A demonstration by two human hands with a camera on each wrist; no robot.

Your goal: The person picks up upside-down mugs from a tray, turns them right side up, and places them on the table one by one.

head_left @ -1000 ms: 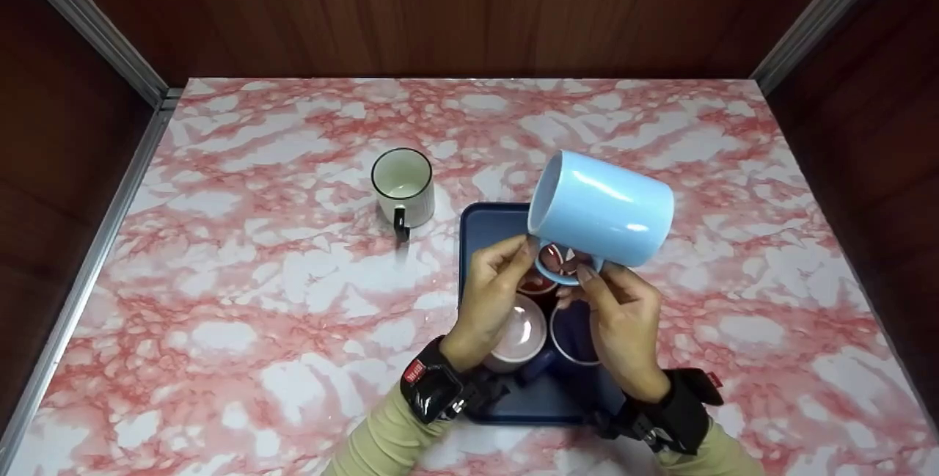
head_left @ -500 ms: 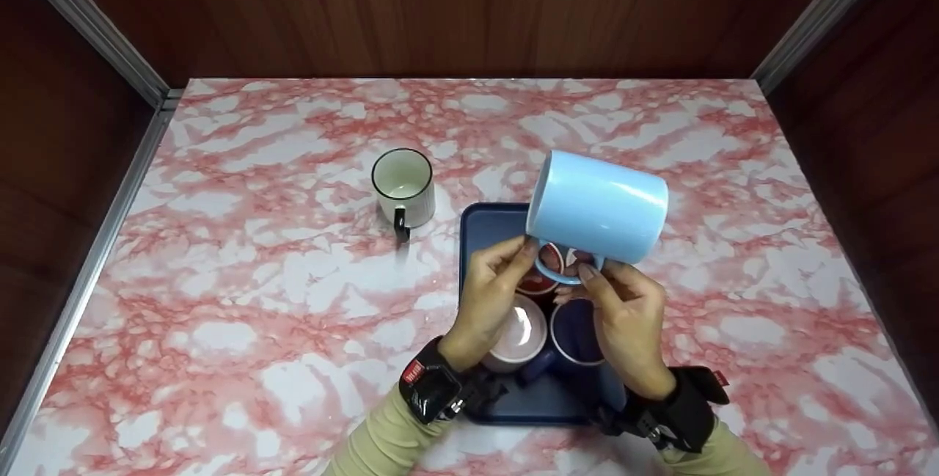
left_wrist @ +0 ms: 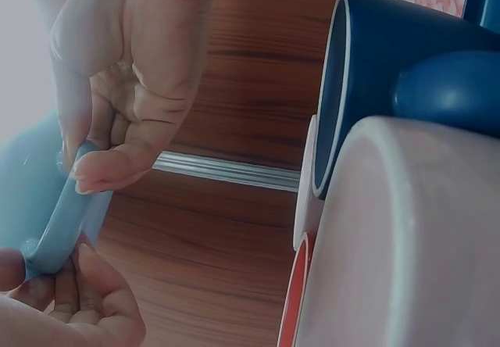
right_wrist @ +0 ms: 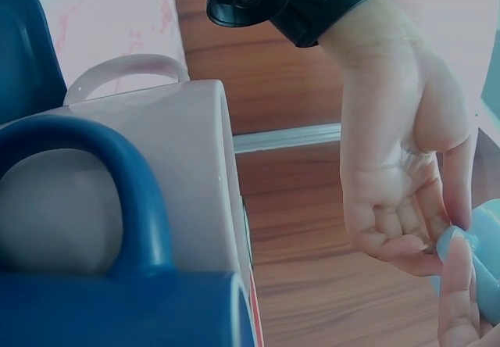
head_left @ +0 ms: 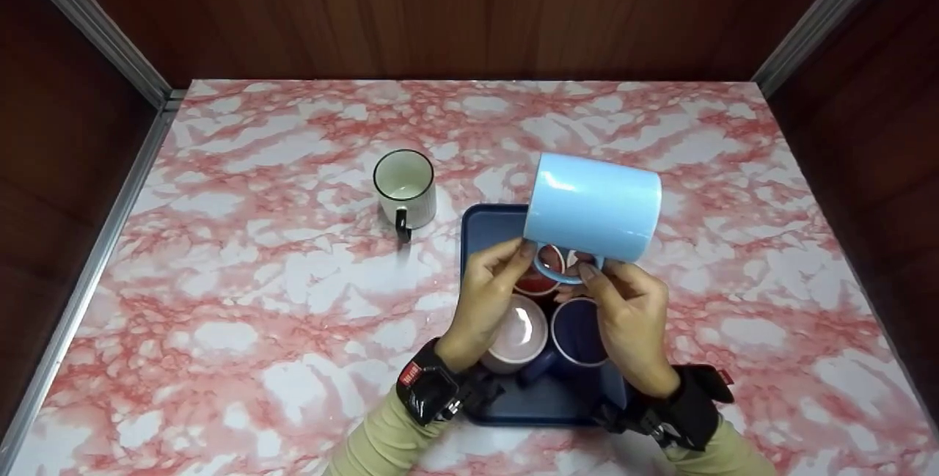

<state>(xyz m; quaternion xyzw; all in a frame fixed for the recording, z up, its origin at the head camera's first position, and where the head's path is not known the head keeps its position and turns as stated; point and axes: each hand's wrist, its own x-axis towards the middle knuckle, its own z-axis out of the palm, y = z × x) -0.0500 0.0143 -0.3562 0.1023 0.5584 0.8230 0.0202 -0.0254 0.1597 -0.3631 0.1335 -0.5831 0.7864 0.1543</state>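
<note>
Fingers (head_left: 508, 252) of the left hand (head_left: 483, 301) and right hand (head_left: 637, 326) pinch the light-blue mug (head_left: 596, 208), which I see sideways over the far right corner of the tray (head_left: 539, 414) in the head view. Left wrist shows both on its handle (left_wrist: 66, 218); right wrist, just part of the mug.

glare marks the blue mug (head_left: 596, 208); the wooden wall (head_left: 469, 14) is dim.
</note>
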